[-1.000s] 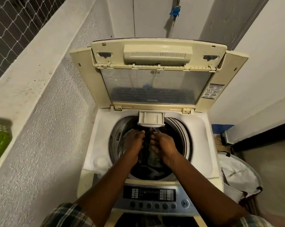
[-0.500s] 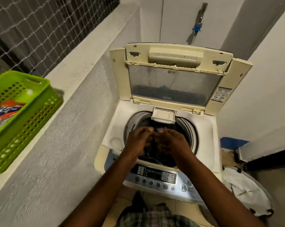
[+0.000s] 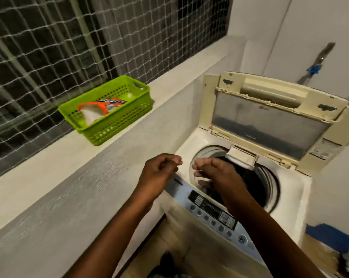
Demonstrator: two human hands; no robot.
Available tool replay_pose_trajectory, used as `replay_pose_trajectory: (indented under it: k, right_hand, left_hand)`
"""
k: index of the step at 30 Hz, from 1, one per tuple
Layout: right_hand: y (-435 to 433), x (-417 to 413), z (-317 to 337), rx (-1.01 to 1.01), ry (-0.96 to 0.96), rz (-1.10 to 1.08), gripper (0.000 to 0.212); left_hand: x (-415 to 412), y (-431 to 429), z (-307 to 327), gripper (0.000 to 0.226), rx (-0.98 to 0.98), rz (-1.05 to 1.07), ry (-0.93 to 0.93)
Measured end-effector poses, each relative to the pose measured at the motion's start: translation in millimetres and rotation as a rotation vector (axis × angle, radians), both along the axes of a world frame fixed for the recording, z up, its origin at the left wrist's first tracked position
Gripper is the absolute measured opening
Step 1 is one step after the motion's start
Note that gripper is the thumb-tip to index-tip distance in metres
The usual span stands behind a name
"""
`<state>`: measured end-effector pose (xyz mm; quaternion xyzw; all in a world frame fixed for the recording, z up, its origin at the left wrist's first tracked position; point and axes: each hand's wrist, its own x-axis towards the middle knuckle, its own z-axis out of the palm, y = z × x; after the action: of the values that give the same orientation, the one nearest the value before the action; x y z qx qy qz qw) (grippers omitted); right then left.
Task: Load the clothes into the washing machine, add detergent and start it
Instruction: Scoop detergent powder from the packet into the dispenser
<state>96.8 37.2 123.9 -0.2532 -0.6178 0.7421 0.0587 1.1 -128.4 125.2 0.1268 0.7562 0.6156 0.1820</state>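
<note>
The washing machine (image 3: 249,177) stands at 3 o'clock, lid up, with dark clothes (image 3: 247,183) inside the drum. The green basket (image 3: 107,109) at 10 o'clock, on the ledge, holds the orange detergent packet (image 3: 100,107) — probably the next thing to take. The left hand (image 3: 159,175) and the right hand (image 3: 215,173) hover over the front rim, both loosely curled and empty. Best to reach with the left, keeping the packet upright.

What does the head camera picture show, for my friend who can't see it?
Two empty hands, the left hand and right hand, hover over an open top-loading washing machine with dark clothes inside. On the ledge to the left sits a green basket holding an orange detergent packet.
</note>
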Motion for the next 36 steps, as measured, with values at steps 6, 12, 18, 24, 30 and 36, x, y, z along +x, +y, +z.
replay_pose_trajectory:
  k: [6, 12, 18, 24, 30, 36]
  right_hand:
    - [-35.2, -16.5, 27.9, 0.073, 0.063, 0.139, 0.016]
    - [-63.8, -51.1, 56.8, 0.198, 0.136, 0.271, 0.017]
    - [-92.9, -92.0, 78.4, 0.31, 0.204, 0.324, 0.015]
    - [-124.4, -139.0, 101.2, 0.462, 0.256, 0.349, 0.013]
    - [-149.8, -187.8, 99.2, 0.776, 0.323, 0.383, 0.021]
    - [-167.3, -206.8, 96.0, 1.082, 0.202, 0.456, 0.033]
  left_hand:
    - [-9.5, -66.0, 29.7, 0.014, -0.052, 0.121, 0.17]
    - [-42.3, -115.3, 67.0, 0.014, -0.115, 0.205, 0.361]
    - [-86.6, -156.1, 102.2, 0.008, -0.262, 0.167, 0.56]
    - [-141.4, -178.9, 122.5, 0.011, -0.344, 0.115, 0.707]
    - [-197.7, -179.6, 120.5, 0.028, -0.525, 0.027, 0.854]
    - [-238.8, -168.2, 109.9, 0.036, -0.813, -0.084, 0.9]
